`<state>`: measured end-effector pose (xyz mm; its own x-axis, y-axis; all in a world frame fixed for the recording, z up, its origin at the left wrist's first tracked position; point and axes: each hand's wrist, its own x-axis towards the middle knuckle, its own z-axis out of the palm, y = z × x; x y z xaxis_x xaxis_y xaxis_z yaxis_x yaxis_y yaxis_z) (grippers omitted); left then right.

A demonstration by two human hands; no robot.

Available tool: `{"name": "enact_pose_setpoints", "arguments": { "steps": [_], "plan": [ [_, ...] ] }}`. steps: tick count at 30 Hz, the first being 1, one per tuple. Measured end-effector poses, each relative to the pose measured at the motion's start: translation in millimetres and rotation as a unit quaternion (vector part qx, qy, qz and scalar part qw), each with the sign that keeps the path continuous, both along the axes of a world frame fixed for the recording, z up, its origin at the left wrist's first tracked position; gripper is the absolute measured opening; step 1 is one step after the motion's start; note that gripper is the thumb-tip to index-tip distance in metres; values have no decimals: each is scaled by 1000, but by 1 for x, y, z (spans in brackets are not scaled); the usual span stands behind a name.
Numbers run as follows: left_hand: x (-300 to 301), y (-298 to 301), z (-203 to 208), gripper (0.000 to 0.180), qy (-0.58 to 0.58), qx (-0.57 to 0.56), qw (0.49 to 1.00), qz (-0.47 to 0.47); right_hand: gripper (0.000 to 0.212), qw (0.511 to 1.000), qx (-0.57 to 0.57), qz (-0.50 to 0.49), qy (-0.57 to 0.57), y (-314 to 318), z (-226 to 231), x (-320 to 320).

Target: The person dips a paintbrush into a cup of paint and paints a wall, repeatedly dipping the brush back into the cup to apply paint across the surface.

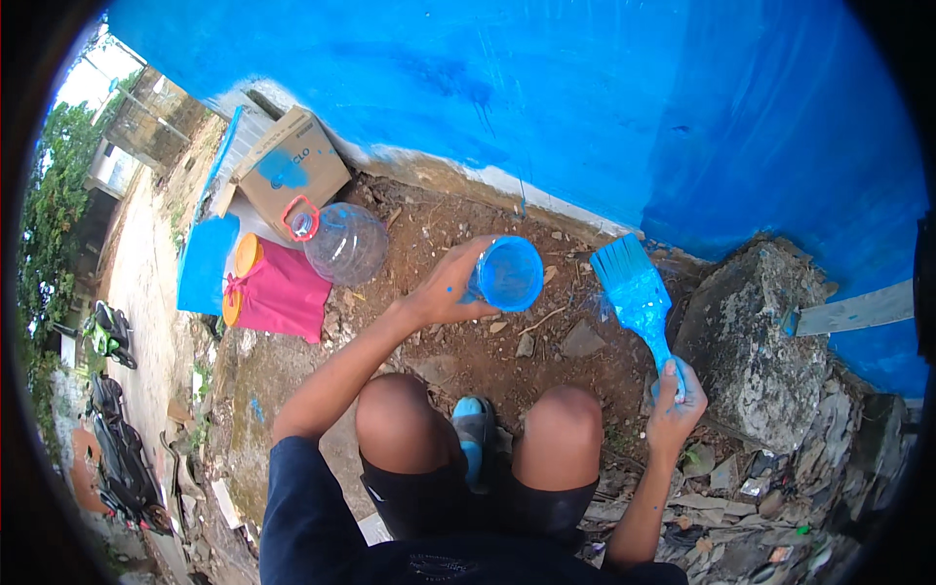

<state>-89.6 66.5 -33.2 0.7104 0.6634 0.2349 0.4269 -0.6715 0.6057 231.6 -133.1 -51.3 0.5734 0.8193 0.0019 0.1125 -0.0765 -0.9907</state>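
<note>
My left hand (451, 285) is closed around a clear plastic cup (511, 273) coated inside with blue paint, its mouth facing up. Blue spots mark the back of that hand. On the right, my right hand (677, 402) grips the handle of a wide paintbrush (636, 292) covered in blue paint. Its bristles point up and left, toward the foot of the blue wall (546, 97), and stand apart from it. Between cup and brush lies bare soil. Darker, uneven patches of blue show on the wall's surface.
Left of my hands stand a clear plastic jug (349, 244) with a red handle, a paint-stained cardboard box (297, 166) and a pink bag (283, 292). A rough stone block (751, 341) juts out at right, near a wooden plank (858, 310). Motorbikes (122, 453) stand far left.
</note>
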Motion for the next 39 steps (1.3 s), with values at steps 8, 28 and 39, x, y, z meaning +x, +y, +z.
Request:
{"name": "enact_pose_setpoints", "arguments": {
  "steps": [8,28,39],
  "plan": [
    [32,27,30,91,22,27,996,-86,16,968,-14,151,-198,30,81,8],
    [21,43,-55,88,-121,-104,978,-137,18,874,-199,207,-393,109,104,-86],
    [-30,82,-86,81,-252,-126,951,-130,20,943,-187,25,-276,57,90,-140]
  ]
}}
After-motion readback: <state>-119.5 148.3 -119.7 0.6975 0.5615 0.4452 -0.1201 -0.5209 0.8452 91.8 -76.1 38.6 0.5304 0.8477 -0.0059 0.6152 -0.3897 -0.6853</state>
